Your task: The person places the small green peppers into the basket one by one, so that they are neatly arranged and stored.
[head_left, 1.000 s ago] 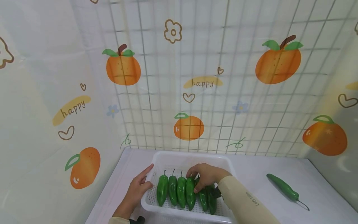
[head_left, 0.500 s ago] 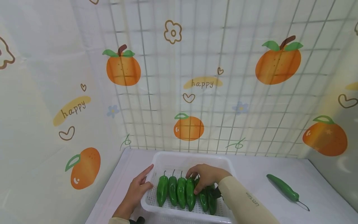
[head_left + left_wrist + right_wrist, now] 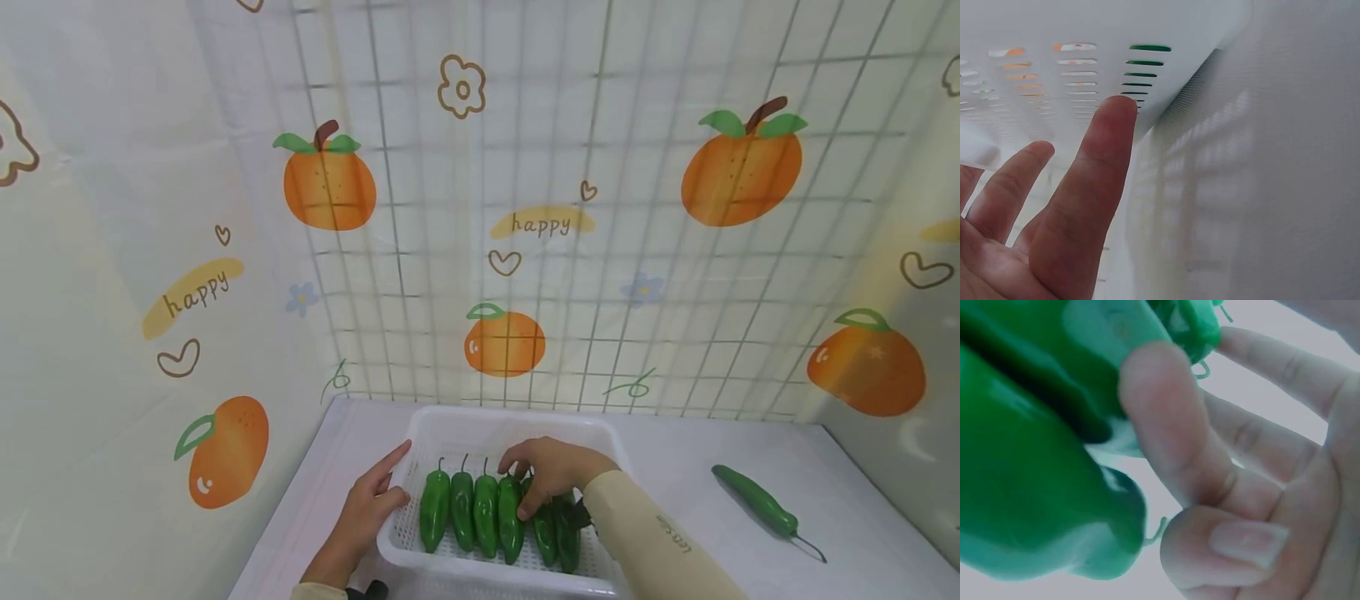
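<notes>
A white plastic basket (image 3: 480, 566) holds several green chili peppers lying side by side, stems pointing to the back. My right hand (image 3: 558, 468) reaches into it and pinches a green pepper (image 3: 512, 533) near its stem end. In the right wrist view, a fingertip (image 3: 1159, 384) presses on glossy green skin, beside a neighbouring pepper (image 3: 1041, 494). My left hand (image 3: 369, 504) is at the basket's left side, index finger straight and thumb near the rim. In the left wrist view, a straight finger (image 3: 1094, 162) lies against or very close to the slotted wall (image 3: 1107, 25).
Another green chili pepper (image 3: 757, 500) lies on the white table (image 3: 667, 483) to the right of the basket. Behind stands a white curtain (image 3: 420, 250) with fruit prints and a grid pattern, and it continues along the left and right sides.
</notes>
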The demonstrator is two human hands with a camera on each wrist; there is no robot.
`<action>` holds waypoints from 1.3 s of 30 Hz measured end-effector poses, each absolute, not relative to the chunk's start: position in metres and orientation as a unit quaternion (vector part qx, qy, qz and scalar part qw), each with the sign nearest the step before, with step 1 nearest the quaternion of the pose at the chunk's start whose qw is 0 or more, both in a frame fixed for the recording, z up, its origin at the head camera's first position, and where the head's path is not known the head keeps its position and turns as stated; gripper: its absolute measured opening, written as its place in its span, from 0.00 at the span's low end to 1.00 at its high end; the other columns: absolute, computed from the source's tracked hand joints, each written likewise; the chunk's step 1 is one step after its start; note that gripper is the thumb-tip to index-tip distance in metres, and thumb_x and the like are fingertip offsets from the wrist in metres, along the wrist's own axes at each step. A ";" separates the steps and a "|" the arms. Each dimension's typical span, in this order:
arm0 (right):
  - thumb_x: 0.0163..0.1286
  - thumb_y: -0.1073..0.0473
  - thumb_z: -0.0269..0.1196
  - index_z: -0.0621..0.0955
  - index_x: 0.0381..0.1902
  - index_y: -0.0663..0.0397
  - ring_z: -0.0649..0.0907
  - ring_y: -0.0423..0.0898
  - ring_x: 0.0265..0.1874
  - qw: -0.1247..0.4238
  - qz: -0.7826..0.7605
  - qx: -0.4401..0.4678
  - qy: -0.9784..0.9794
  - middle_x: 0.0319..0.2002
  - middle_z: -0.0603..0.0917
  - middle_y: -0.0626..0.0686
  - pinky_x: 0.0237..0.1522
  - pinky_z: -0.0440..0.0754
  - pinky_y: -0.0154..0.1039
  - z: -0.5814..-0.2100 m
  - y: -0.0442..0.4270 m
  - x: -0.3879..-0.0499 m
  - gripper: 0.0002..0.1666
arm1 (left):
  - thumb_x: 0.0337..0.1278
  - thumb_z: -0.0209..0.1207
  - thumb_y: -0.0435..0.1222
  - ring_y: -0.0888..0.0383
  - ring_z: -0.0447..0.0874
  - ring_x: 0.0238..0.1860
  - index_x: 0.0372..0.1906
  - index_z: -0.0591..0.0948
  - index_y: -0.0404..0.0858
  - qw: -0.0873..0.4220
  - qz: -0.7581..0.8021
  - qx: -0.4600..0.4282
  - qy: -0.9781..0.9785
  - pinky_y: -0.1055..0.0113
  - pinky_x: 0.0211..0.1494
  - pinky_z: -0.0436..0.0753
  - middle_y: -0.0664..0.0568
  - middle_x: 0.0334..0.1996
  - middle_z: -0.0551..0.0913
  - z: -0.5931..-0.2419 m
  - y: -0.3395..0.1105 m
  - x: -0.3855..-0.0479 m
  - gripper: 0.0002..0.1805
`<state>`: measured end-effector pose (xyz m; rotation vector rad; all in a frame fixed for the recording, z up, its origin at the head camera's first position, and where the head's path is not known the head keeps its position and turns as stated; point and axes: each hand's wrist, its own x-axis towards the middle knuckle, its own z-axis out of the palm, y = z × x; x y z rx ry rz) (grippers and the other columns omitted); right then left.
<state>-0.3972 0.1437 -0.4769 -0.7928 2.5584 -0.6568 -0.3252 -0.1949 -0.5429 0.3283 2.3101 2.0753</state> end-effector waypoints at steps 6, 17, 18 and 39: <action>0.48 0.51 0.85 0.85 0.59 0.43 0.83 0.58 0.56 0.150 -0.204 -0.276 0.927 0.55 0.86 0.56 0.56 0.81 0.61 -0.458 0.144 -0.388 0.38 | 0.61 0.56 0.29 0.40 0.86 0.58 0.82 0.67 0.54 0.007 0.658 0.101 0.746 0.56 0.46 0.90 0.36 0.68 0.78 -0.540 -0.192 -0.324 0.42; 0.60 0.47 0.80 0.84 0.59 0.38 0.85 0.49 0.52 0.079 -0.153 -0.308 0.936 0.51 0.87 0.47 0.53 0.83 0.52 -0.408 0.179 -0.366 0.29 | 0.59 0.58 0.31 0.43 0.88 0.56 0.80 0.69 0.59 0.011 0.652 0.084 0.753 0.55 0.46 0.90 0.40 0.68 0.80 -0.545 -0.193 -0.325 0.43; 0.60 0.47 0.80 0.84 0.59 0.38 0.85 0.48 0.51 0.074 -0.148 -0.310 0.936 0.51 0.87 0.46 0.53 0.84 0.52 -0.403 0.185 -0.364 0.29 | 0.59 0.58 0.31 0.43 0.88 0.56 0.80 0.69 0.59 0.011 0.653 0.084 0.753 0.55 0.45 0.90 0.40 0.67 0.80 -0.545 -0.193 -0.325 0.43; 0.48 0.62 0.84 0.85 0.56 0.44 0.84 0.47 0.33 0.114 -0.203 -0.139 0.962 0.48 0.87 0.50 0.34 0.88 0.43 -0.385 0.336 -0.334 0.36 | 0.60 0.57 0.29 0.42 0.88 0.55 0.80 0.70 0.58 0.004 0.658 0.089 0.748 0.54 0.44 0.91 0.39 0.67 0.81 -0.544 -0.193 -0.325 0.42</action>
